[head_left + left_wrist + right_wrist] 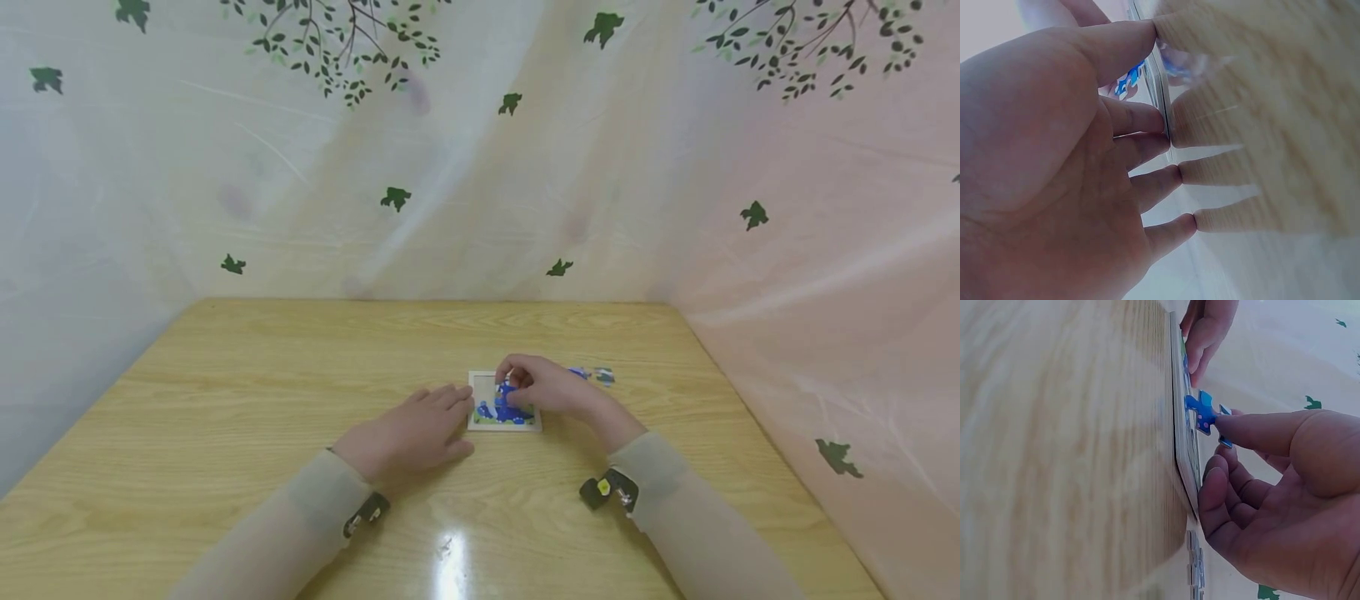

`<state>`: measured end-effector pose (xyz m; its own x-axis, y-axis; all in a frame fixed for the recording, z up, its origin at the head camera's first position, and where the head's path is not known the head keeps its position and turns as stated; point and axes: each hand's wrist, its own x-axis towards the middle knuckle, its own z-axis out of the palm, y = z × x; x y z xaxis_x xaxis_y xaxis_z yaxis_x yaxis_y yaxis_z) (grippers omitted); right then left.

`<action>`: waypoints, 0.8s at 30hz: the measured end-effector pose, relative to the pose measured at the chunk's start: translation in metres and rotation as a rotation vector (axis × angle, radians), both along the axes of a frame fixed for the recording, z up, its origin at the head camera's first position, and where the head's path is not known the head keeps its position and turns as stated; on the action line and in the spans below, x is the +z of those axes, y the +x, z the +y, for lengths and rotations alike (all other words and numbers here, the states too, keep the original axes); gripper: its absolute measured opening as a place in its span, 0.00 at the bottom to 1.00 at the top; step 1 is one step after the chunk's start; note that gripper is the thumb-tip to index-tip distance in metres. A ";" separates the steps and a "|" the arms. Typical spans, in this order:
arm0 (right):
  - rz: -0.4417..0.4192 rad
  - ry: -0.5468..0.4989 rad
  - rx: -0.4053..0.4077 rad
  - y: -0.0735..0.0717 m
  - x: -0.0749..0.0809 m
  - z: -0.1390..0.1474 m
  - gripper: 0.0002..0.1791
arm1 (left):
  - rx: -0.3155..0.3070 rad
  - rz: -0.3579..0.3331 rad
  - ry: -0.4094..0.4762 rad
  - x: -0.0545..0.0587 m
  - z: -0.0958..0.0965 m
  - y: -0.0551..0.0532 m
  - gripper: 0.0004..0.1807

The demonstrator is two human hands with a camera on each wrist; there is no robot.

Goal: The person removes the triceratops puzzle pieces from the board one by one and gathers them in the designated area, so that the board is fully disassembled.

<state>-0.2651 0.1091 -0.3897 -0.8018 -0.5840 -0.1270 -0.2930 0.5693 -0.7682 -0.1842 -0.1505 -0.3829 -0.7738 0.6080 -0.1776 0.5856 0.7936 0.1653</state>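
Note:
A small jigsaw puzzle tray with a pale border lies on the wooden table. Blue and green pieces fill its lower part, and a bare patch shows at its upper left. Between thumb and fingers, my right hand pinches a blue puzzle piece with pink dots, tilted up over the tray. My left hand lies palm down with fingers extended, its fingertips at the tray's left edge. In the left wrist view, the fingertips touch the tabletop and the tray's side.
Loose puzzle pieces lie on the table just right of the tray, partly behind the right hand; the right wrist view shows some of these pieces edge-on. A leaf-printed curtain hangs beyond the table.

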 end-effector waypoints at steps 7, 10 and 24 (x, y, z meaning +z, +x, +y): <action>-0.013 -0.013 -0.013 -0.002 0.000 0.004 0.07 | 0.003 0.007 -0.015 -0.001 0.000 0.000 0.40; 0.006 -0.012 -0.019 -0.003 0.001 0.005 0.09 | 0.010 0.004 -0.014 -0.001 0.000 0.000 0.40; 0.023 -0.063 -0.149 -0.006 0.013 0.019 0.16 | 0.000 0.007 -0.002 0.000 -0.003 0.000 0.39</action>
<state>-0.2708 0.1281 -0.3764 -0.8822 -0.4649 -0.0746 -0.2270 0.5589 -0.7976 -0.1840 -0.1532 -0.3830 -0.7752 0.6074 -0.1735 0.5864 0.7941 0.1598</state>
